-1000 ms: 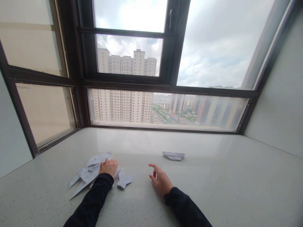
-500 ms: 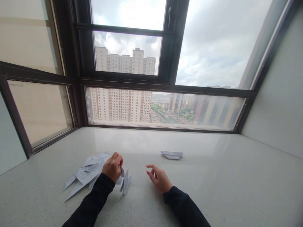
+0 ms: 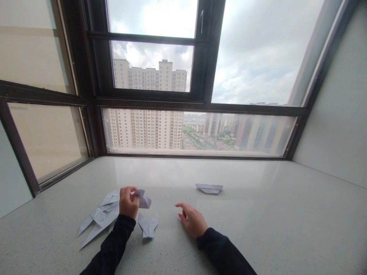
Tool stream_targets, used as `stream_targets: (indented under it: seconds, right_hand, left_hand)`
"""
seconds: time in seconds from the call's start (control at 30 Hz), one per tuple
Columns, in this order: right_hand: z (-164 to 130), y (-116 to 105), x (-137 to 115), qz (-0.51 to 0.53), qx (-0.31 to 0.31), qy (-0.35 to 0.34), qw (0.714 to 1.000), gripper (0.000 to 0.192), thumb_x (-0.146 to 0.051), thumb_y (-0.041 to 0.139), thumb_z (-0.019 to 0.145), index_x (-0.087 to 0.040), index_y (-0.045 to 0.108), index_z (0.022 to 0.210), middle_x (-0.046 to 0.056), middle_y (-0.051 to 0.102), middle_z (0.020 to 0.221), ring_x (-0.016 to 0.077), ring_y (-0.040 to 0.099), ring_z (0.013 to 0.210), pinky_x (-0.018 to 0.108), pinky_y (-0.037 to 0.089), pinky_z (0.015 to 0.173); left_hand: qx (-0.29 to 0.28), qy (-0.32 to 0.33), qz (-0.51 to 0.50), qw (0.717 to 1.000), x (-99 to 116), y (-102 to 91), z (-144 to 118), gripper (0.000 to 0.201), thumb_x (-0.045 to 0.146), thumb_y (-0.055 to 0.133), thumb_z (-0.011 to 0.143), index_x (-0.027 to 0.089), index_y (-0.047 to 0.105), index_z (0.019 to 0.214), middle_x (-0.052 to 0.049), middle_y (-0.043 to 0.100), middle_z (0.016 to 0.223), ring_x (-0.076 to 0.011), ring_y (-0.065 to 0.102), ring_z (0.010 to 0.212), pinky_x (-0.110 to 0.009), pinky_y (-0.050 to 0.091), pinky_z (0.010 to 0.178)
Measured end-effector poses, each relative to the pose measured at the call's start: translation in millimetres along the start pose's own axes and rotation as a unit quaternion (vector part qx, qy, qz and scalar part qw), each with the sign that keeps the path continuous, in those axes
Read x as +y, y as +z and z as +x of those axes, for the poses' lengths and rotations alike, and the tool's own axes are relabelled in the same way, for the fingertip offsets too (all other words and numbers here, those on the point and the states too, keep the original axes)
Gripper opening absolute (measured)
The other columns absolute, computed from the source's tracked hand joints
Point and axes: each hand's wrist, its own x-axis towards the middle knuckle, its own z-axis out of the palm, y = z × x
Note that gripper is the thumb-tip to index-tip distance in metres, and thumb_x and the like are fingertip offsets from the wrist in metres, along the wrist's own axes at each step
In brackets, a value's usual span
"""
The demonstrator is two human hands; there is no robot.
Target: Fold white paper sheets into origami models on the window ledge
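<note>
My left hand (image 3: 128, 202) is raised a little off the pale stone sill (image 3: 258, 214) and pinches a small folded white paper piece (image 3: 142, 199). Just below it another folded paper piece (image 3: 148, 226) lies on the sill. To the left of that hand spreads a pile of folded white paper shapes (image 3: 99, 217). My right hand (image 3: 192, 219) rests on the sill with fingers loosely curled and apart, holding nothing. A single folded paper boat-like piece (image 3: 209, 188) sits farther back, beyond my right hand.
The sill is a wide window ledge. Dark-framed windows (image 3: 200, 105) close it at the back and left, with tall apartment blocks outside. A plain grey wall (image 3: 338, 126) bounds the right side.
My left hand came off the paper pile and lifted one small folded piece. A second piece near it shifted and now lies flat below the hand. My right hand barely moved.
</note>
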Motion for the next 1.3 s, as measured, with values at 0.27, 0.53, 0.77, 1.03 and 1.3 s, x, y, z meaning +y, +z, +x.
stream_targets:
  seconds: [0.27,0.53,0.77,1.03,1.3]
  right_hand:
    - [-2.3,1.9,-7.8,-0.022,-0.005,-0.008,1.000,0.036,-0.011,0.038,0.075,-0.023,0.050,0.106,0.003,0.060,0.095,0.0153,0.057,0.075,0.023,0.038,0.066]
    - [-3.3,-4.1,-4.4,-0.085,0.022,-0.048,0.995,0.041,-0.030,0.042,0.079,-0.019,0.042,0.118,0.009,0.062,0.098,0.0197,0.060,0.077,0.025,0.040,0.062]
    - [-9.3,-4.5,-1.0,-0.086,0.049,-0.017,0.995,0.046,-0.036,0.042,0.080,-0.016,0.040,0.121,0.006,0.064,0.072,0.0171,0.060,0.064,0.023,0.040,0.058]
    - [-9.8,-2.8,-1.7,-0.041,0.045,0.024,0.998,0.046,-0.039,0.041,0.080,-0.016,0.041,0.120,0.004,0.062,0.068,0.0170,0.058,0.062,0.024,0.039,0.058]
    - [-9.6,-6.5,-10.4,0.029,0.014,0.026,0.999,0.043,-0.054,0.046,0.071,-0.020,0.058,0.095,0.000,0.060,0.061,0.0147,0.055,0.057,0.022,0.035,0.052]
  left_hand:
    - [0.009,-0.029,-0.023,0.999,0.5,-4.7,0.5,0.013,0.013,0.039,0.068,0.020,0.047,0.077,-0.002,0.044,0.079,-0.0163,0.048,0.074,-0.029,0.047,0.064]
    - [-0.102,0.128,-0.067,0.984,37.7,-1.4,-18.0,0.024,0.006,0.039,0.067,0.017,0.059,0.076,-0.005,0.048,0.083,-0.0174,0.049,0.081,-0.031,0.044,0.074]
    - [-0.138,0.174,-0.104,0.969,44.6,5.4,-26.5,0.031,0.002,0.036,0.068,0.016,0.060,0.083,-0.007,0.049,0.086,-0.0182,0.050,0.082,-0.033,0.046,0.073]
    - [-0.174,0.105,-0.140,0.969,43.8,10.9,-28.8,0.031,0.006,0.040,0.067,0.016,0.061,0.088,-0.008,0.050,0.093,-0.0183,0.053,0.081,-0.036,0.047,0.075]
    - [-0.317,0.158,-0.190,0.916,45.0,14.9,-41.8,0.040,0.005,0.043,0.065,0.019,0.059,0.098,-0.011,0.049,0.103,-0.0178,0.055,0.079,-0.031,0.049,0.068]
